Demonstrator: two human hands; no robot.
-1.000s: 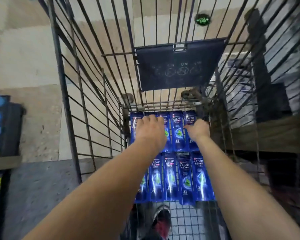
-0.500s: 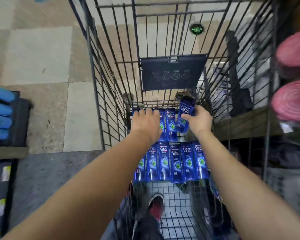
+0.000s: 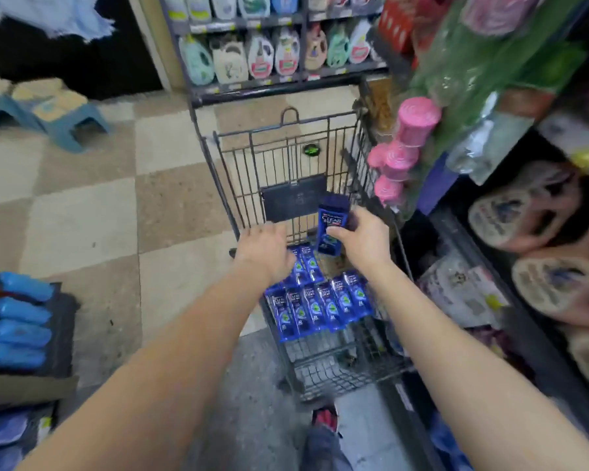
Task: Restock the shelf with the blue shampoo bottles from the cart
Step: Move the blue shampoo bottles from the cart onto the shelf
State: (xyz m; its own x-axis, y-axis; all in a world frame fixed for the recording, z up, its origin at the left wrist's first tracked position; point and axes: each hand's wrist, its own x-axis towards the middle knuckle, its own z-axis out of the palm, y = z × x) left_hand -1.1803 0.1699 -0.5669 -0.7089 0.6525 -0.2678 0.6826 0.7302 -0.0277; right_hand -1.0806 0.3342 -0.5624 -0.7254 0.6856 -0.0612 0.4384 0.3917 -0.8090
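Observation:
A black wire cart stands in front of me with blue shampoo bottles lying flat on its floor. Several form a near row, and a few more lie in a far row. My right hand grips one blue shampoo bottle upright, lifted above the far row near the cart's right side. My left hand reaches over the left end of the far row, back of the hand up, with no bottle visible in it.
Shelving on the right holds pink-capped containers and round patterned packs. Refill pouches fill a rack behind the cart. Blue stools stand far left, blue packs near left. My shoe is below the cart.
My right hand has lifted a blue bottle out of the far row and raised it. My left hand has come up off the bottles. The view has tilted up, showing the shelves.

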